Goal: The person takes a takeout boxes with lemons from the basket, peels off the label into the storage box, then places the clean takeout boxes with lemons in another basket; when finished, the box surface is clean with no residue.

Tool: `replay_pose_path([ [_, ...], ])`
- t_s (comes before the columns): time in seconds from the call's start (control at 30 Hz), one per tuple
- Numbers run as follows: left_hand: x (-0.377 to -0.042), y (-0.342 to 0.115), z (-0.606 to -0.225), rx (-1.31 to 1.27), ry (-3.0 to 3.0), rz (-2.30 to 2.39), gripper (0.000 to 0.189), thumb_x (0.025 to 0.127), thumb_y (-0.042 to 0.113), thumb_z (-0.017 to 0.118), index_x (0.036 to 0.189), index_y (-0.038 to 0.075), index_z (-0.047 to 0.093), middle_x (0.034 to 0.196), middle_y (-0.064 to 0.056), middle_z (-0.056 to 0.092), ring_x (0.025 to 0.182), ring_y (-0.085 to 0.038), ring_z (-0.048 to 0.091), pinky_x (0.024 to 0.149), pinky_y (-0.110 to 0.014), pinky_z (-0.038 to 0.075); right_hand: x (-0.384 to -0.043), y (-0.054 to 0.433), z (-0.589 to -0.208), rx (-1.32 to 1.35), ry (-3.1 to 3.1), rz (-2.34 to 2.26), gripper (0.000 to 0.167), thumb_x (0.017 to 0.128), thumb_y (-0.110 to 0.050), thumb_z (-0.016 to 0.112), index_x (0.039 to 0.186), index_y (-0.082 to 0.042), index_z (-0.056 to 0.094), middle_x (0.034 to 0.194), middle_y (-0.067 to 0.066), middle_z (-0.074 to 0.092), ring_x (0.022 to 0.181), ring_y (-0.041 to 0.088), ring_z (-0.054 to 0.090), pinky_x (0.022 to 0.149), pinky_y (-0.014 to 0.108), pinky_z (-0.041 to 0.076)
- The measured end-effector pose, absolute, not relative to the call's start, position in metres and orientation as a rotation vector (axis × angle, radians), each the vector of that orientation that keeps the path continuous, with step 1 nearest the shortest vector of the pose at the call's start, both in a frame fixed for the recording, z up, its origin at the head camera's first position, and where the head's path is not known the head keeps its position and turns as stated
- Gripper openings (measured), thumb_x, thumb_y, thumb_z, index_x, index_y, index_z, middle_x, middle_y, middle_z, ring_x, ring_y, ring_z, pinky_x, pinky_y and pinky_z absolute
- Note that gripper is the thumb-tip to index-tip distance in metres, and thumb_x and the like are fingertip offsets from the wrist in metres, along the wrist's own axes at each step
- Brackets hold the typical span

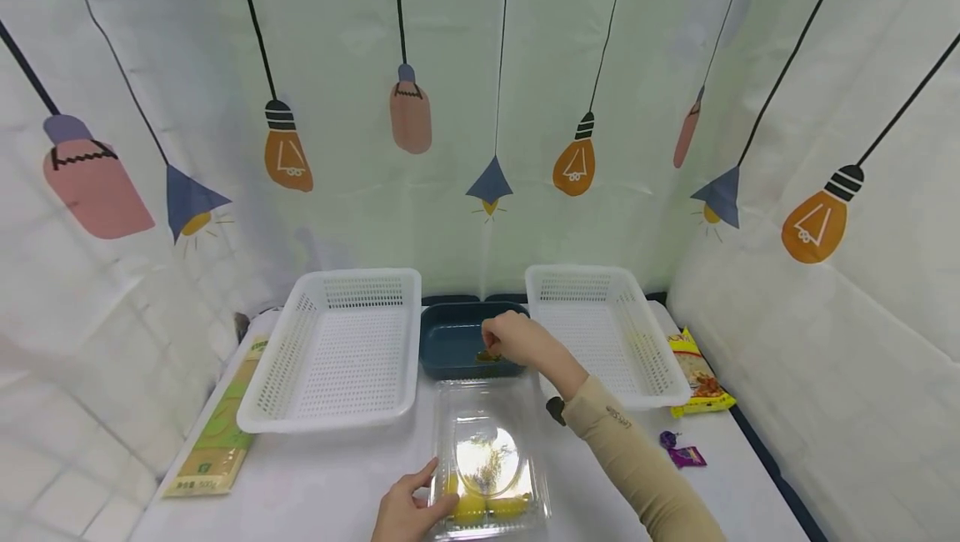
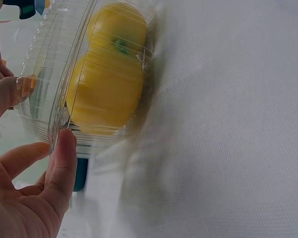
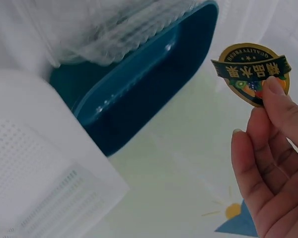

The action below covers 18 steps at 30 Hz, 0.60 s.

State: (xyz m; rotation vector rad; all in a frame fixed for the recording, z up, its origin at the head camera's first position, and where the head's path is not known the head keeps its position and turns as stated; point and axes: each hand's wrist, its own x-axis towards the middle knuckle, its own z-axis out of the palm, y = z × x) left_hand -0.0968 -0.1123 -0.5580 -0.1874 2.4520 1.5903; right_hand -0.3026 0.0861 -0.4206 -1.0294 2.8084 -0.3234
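Observation:
My right hand (image 1: 517,338) pinches an oval fruit sticker (image 3: 251,74), gold-edged with a dark green banner, between thumb and fingers. In the head view it is over the dark teal tray (image 1: 457,342). My left hand (image 1: 408,504) holds the left edge of a clear plastic clamshell box (image 1: 487,409); thumb and fingertips are at its rim in the left wrist view. Through the clear plastic show two rounded yellow fruits (image 2: 107,91), a green spot between them. The lid looks closed over them.
White perforated baskets stand left (image 1: 337,350) and right (image 1: 600,333) of the tray. A flat green-and-tan packet (image 1: 217,434) lies at the far left. On the right are a yellow snack bag (image 1: 701,375) and small purple wrapped candies (image 1: 686,456). A patterned curtain (image 1: 450,217) hangs behind.

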Motion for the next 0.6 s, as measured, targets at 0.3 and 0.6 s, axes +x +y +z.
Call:
replay_pose_path([
  [0.3,-0.1,-0.112,-0.555,-0.19,2.465,1.567,0.079,0.084,0.045,0.075,0.14,-0.004,0.05,0.109,-0.019,0.065,0.069,-0.012,0.067,0.059,-0.025,0.055,-0.337,0.088,-0.425,-0.924,2.836,-0.39,0.003,0.096,-0.012,0.065,0.093,-0.012,0.066,0.093,0.002,0.069,0.078,0.012,0.059,0.071,0.027,0.05],
  [0.6,-0.1,-0.112,-0.557,-0.221,2.41,1.555,0.08,0.084,0.045,0.075,0.141,-0.005,0.048,0.107,-0.016,0.066,0.066,-0.01,0.068,0.059,-0.026,0.056,-0.357,0.082,-0.45,-0.773,2.792,-0.309,0.005,0.096,-0.013,0.065,0.091,-0.012,0.066,0.091,0.002,0.066,0.076,0.013,0.055,0.07,0.029,0.048],
])
